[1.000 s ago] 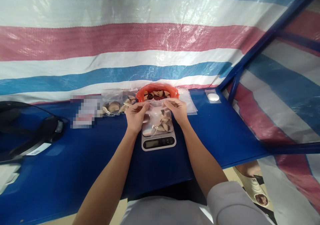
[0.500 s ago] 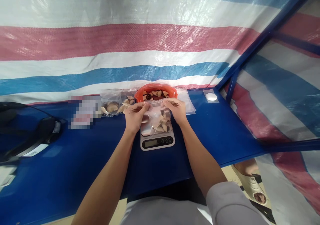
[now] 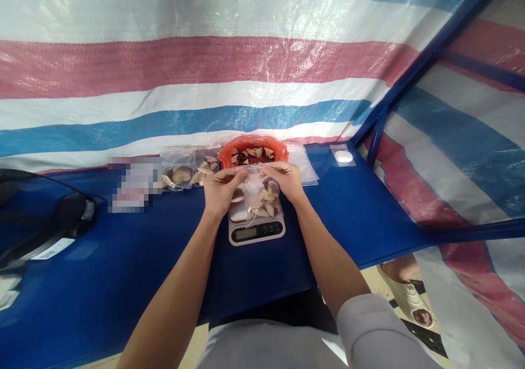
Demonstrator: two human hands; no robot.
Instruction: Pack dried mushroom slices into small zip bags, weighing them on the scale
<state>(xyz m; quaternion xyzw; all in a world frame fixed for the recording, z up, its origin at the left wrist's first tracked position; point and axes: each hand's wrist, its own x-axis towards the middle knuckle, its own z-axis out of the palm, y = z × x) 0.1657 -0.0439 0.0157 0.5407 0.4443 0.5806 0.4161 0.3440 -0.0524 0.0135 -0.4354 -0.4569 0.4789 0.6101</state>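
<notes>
As the top edge of a clear plastic bag of brown-and-cream slices [image 3: 267,198] stretches between the hands, the left hand [image 3: 220,190] pinches it near ten o'clock and the right hand [image 3: 287,180] between twelve and one, the fingers of both drawn narrow on the film. The bag sits over the shiny metal plate of a white rectangular digital scale [image 3: 257,238], slices gathered toward four o'clock; whether its bottom bears on the plate I cannot tell. Seen from the scale, an open red plastic bag [image 3: 252,141] of similar slices stands at twelve o'clock on the dark blue table [image 3: 172,249]. Two clear pouches of pale and brown slices [image 3: 192,173] lie side by side toward ten, flat translucent plastic sheets [image 3: 307,167] near half past one, and a small white oval object in clear plastic [image 3: 343,157] farther out at two. Black strap-like gear [image 3: 69,216] lies at nine.
</notes>
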